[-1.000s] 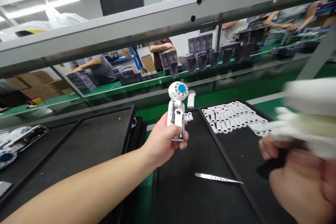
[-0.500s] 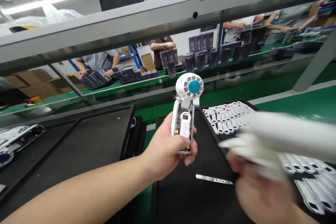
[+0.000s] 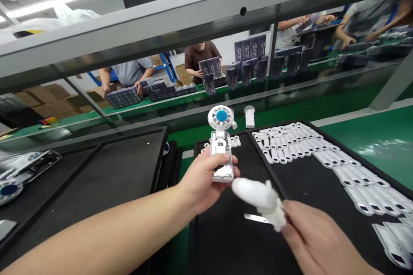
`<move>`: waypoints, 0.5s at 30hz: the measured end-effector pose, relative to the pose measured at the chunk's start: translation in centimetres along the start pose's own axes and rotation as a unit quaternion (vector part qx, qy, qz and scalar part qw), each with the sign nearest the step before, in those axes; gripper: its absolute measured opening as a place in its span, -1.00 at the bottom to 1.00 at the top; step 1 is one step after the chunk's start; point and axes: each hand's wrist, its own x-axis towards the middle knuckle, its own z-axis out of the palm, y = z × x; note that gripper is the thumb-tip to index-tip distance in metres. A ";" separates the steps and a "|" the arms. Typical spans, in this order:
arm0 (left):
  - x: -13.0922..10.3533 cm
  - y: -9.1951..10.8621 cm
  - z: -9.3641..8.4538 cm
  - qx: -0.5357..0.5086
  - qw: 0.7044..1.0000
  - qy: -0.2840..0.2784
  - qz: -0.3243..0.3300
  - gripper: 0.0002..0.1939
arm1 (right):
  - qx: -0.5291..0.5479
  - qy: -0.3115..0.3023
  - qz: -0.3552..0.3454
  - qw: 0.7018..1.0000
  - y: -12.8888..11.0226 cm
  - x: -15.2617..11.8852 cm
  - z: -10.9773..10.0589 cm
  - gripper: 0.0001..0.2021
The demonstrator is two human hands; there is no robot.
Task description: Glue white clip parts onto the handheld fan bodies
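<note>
My left hand (image 3: 206, 176) is closed around the handle of a handheld fan (image 3: 221, 126), its thumb lying across the front. The fan stands upright, with a round vented head, a blue centre and a small display on its see-through handle. In my right hand (image 3: 318, 236) is a white rounded part (image 3: 256, 193), gripped at its narrower end; motion blur hides its exact kind. Its rounded end points left, close to the fingers of my left hand. Below it a thin light strip (image 3: 254, 218) lies on the black tray (image 3: 232, 245), partly covered.
Rows of white covers (image 3: 293, 144) lie in the right tray. Another black tray (image 3: 122, 167) is at left, beside fans (image 3: 29, 172). A white piece (image 3: 249, 117) stands behind the trays. A metal beam (image 3: 193, 13) crosses above; co-workers handle boxes (image 3: 213, 68) beyond.
My right hand has swung the white part leftward, near the fan. My left hand has moved slightly left and the fan head has turned more towards me.
</note>
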 end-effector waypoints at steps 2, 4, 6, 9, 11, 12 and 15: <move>0.3 0.1 -0.3 0.018 1.000 -0.016 0.001 -0.69 | -0.034 -0.002 0.009 0.999 1.6 -0.9 -0.2 -0.72; 0.4 0.2 -0.5 0.036 0.999 -0.040 0.011 -0.59 | -0.085 -0.029 0.011 0.996 3.0 -1.7 0.0 -0.74; 0.4 0.3 -0.5 0.052 0.996 -0.066 0.023 -0.60 | -0.135 -0.061 0.001 0.989 3.8 -2.2 0.6 -0.76; 0.1 0.1 -0.3 0.062 0.994 -0.083 0.019 -0.79 | -0.163 -0.109 -0.007 0.981 3.9 -2.4 2.1 -0.79; 0.0 0.0 -0.2 0.053 0.996 -0.075 0.004 -0.75 | -0.157 -0.137 -0.003 0.978 3.6 -2.4 3.0 -0.81; 0.0 -0.1 -0.1 0.043 0.997 -0.066 -0.004 -0.71 | -0.154 -0.148 -0.001 0.977 3.4 -2.4 3.4 -0.83; 0.4 0.0 0.2 0.019 0.999 -0.029 -0.030 -0.61 | -0.151 -0.173 0.005 0.973 2.9 -2.2 4.1 -0.86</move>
